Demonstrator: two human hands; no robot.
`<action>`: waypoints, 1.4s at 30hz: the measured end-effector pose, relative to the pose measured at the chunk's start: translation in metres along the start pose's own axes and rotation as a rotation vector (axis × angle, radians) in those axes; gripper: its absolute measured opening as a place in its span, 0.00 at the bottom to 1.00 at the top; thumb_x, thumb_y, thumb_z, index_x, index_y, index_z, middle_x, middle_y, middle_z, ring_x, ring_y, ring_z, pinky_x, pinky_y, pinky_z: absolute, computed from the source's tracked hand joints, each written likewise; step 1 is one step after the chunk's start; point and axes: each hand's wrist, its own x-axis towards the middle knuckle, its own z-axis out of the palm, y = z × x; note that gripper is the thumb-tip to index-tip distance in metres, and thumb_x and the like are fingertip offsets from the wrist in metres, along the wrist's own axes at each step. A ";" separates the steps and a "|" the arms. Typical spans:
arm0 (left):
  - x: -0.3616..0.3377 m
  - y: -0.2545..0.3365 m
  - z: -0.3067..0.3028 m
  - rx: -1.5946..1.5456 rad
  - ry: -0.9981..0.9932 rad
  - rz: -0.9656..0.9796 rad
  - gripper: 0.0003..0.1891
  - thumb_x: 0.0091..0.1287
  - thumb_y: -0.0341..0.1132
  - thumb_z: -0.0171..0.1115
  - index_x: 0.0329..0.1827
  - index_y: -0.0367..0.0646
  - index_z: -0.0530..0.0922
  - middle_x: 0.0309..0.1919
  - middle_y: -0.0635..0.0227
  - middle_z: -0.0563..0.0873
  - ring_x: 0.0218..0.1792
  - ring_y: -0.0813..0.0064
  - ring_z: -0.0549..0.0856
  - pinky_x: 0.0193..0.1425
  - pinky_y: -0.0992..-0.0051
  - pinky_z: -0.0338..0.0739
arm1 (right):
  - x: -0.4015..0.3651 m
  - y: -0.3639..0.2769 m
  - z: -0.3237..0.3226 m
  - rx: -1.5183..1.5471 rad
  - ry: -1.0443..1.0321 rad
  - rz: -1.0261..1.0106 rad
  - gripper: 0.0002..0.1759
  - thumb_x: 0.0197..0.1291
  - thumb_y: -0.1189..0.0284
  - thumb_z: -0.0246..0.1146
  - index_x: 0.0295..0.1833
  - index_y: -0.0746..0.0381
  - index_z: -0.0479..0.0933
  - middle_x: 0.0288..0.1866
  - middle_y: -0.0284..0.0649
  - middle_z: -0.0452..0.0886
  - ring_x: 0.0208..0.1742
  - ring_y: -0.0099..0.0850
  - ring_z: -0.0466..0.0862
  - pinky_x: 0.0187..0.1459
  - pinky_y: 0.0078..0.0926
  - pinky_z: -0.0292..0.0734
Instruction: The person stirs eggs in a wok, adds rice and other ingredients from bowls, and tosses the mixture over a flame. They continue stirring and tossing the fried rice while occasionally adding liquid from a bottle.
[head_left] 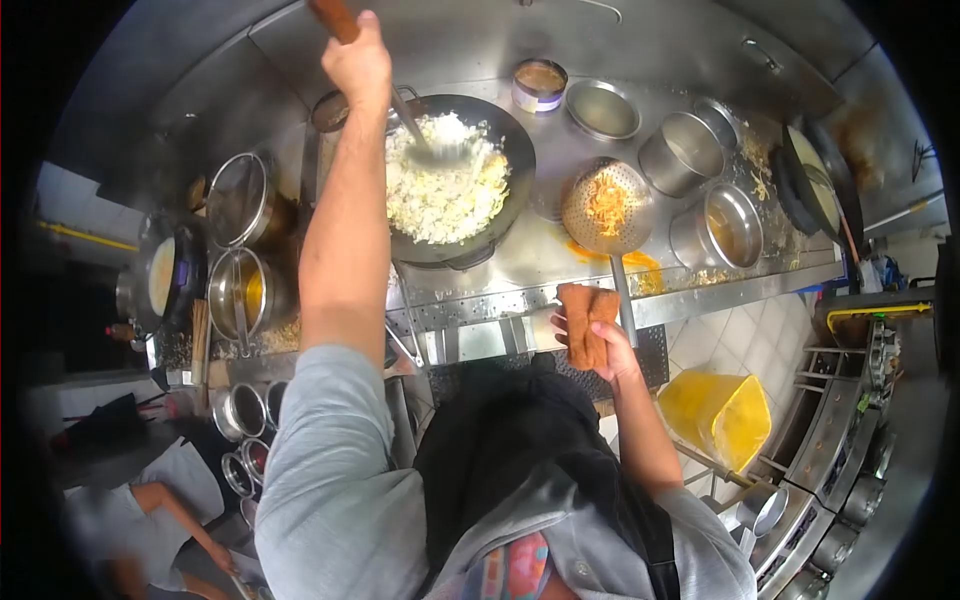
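Stainless-steel counter point(470, 318) and a metal back wall point(640, 40) stretch beyond the body, with pale floor tiles point(740, 335) past the right hand point(614, 352). Just beyond that hand sits a perforated metal strainer point(640, 215) holding orange-brown shreds point(606, 200); its long handle runs down close beside the fingers. Farther out stand a round tin with a purple-and-white label point(540, 98), a shallow steel bowl point(603, 110), a deep steel pot point(680, 152) and, to the hand's right, a steel pot of liquid point(738, 228). Nearer the body on that side is a yellow container point(698, 408). Steel pots point(243, 290) line the left forearm's outer side, and a co-worker in grey point(165, 500) is well apart at lower left.

The left hand point(360, 68) is closed around the wooden handle of a long metal ladle point(407, 118), whose blurred head lies in chopped white-and-yellow food point(440, 205). This fills a dark wok point(522, 150) nearer the body and rightward of that hand; the left forearm crosses before its left edge. The right hand clasps a folded brown cloth point(588, 325), thumb on top.
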 end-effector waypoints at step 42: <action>-0.015 -0.014 -0.085 0.205 0.138 -0.018 0.19 0.68 0.41 0.65 0.29 0.29 0.77 0.18 0.58 0.82 0.12 0.67 0.80 0.20 0.65 0.77 | 0.100 0.102 0.098 -0.237 0.116 0.280 0.14 0.64 0.68 0.57 0.50 0.65 0.76 0.44 0.46 0.84 0.41 0.33 0.85 0.31 0.32 0.76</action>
